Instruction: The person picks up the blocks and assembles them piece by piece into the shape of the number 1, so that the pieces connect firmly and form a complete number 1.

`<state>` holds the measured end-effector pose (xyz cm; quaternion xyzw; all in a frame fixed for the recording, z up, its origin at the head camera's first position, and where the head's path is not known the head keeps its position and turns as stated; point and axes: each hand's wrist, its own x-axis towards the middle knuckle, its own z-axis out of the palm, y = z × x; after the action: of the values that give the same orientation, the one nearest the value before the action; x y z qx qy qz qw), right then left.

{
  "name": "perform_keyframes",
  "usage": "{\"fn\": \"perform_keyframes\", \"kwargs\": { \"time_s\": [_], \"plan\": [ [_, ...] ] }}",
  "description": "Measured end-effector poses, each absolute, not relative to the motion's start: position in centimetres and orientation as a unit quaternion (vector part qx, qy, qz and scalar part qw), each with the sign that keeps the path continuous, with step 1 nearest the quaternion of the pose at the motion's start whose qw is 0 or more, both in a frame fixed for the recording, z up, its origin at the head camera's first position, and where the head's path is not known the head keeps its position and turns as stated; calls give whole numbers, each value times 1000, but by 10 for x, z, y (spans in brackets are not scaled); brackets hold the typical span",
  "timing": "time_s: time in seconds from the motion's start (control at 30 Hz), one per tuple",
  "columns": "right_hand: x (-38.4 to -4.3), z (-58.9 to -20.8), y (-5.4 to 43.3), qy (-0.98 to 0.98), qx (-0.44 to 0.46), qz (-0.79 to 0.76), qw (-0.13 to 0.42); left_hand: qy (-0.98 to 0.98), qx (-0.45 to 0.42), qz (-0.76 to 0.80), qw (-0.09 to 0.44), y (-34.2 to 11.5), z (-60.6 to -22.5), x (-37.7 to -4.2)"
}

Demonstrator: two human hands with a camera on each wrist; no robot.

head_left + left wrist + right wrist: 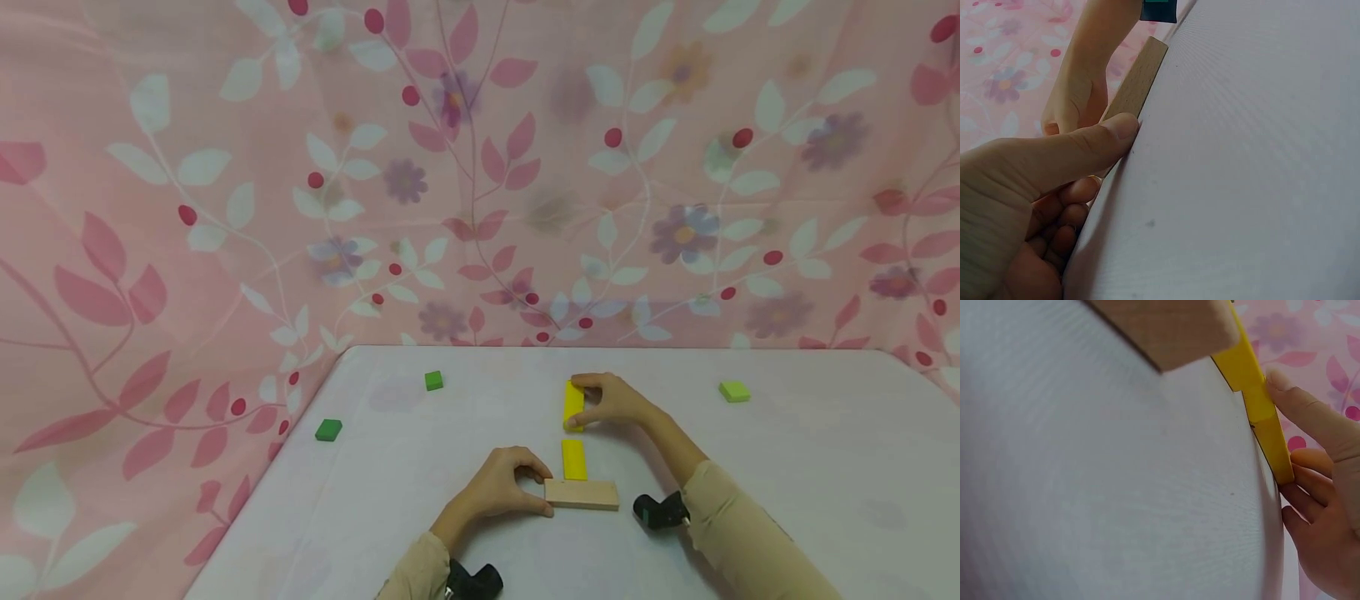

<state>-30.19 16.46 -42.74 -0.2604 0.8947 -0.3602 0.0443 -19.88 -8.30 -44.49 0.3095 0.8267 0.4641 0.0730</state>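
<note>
A plain wooden block [585, 494] lies crosswise on the table. My left hand [504, 483] pinches its left end between thumb and fingers; in the left wrist view the thumb [1124, 126] presses along the block's side. Behind the wooden block's middle, a yellow block [574, 460] lies lengthwise, its near end at the wood's far edge. Farther back is a second yellow block [573, 404], roughly in line with the first. My right hand [613, 402] pinches it from the right, thumb near its close end and fingers at its far end.
Two dark green blocks, one at the left edge [328, 430] and one farther back [433, 381], lie on the white-covered table [825, 483]. A light green block [734, 392] sits at the back right. Pink floral cloth [480, 200] hangs behind. Black wrist cameras sit on both forearms.
</note>
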Motion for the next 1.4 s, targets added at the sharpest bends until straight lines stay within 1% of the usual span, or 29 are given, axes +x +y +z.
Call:
{"fn": "perform_keyframes", "kwargs": {
  "time_s": [0.13,0.8,1.4],
  "plan": [
    [-301,-427,166,894,-261,-360,52,826,312,463,69,-83,-445,-199],
    [-294,-432,163,890,-276,-360,42,830,309,458,71,-83,-446,-201],
    [-286,-433,162,882,-280,-375,52,827,308,464,73,-83,-447,-200]
  ]
}}
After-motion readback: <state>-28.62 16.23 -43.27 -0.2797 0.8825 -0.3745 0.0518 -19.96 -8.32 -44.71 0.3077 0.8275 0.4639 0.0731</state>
